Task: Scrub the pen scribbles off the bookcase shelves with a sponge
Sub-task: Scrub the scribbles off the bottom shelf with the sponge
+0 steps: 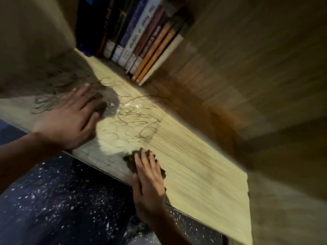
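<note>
Right, the right hand presses flat on a dark sponge near the shelf's front edge; left hand lies open, fingers spread, braced beside the scribbles. Sponge looks soft, squashy; best pressed from above.
</note>
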`<state>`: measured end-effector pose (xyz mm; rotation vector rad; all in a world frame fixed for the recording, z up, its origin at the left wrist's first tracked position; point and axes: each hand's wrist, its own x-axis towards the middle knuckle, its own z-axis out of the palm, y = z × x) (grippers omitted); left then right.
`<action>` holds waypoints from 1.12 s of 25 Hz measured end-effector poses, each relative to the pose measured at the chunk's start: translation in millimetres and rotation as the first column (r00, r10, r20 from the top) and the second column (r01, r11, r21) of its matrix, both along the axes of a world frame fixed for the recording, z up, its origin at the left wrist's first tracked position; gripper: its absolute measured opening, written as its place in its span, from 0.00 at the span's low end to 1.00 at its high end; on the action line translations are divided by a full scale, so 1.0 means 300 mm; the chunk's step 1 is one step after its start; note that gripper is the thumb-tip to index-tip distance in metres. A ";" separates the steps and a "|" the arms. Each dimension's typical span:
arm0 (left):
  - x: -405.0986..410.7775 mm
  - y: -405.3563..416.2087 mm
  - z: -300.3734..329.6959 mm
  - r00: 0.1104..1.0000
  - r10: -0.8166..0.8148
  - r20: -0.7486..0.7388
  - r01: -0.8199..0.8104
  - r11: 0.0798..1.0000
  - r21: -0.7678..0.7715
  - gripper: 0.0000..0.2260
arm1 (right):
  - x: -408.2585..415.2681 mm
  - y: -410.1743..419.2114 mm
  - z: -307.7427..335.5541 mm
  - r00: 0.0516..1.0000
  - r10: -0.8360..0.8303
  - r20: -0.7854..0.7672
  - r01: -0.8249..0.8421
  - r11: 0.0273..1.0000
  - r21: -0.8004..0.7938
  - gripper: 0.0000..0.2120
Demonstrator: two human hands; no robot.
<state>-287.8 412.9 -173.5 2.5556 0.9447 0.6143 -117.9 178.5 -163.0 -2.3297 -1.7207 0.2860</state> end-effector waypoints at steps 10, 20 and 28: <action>0.153 -0.010 -0.027 0.970 -0.170 -0.173 0.215 0.933 0.287 0.28 | 0.470 -0.104 0.027 0.622 -0.770 0.141 0.782 0.620 -0.064 0.26; 0.269 0.033 -0.032 0.988 0.121 0.095 -0.114 0.990 -0.079 0.24 | 0.611 -0.171 0.035 0.965 -0.261 -0.036 0.262 0.965 0.027 0.22; 0.276 0.033 -0.035 0.994 0.083 -0.071 -0.087 0.994 -0.067 0.29 | 0.885 0.390 0.013 0.614 -0.784 0.085 0.789 0.613 -0.045 0.28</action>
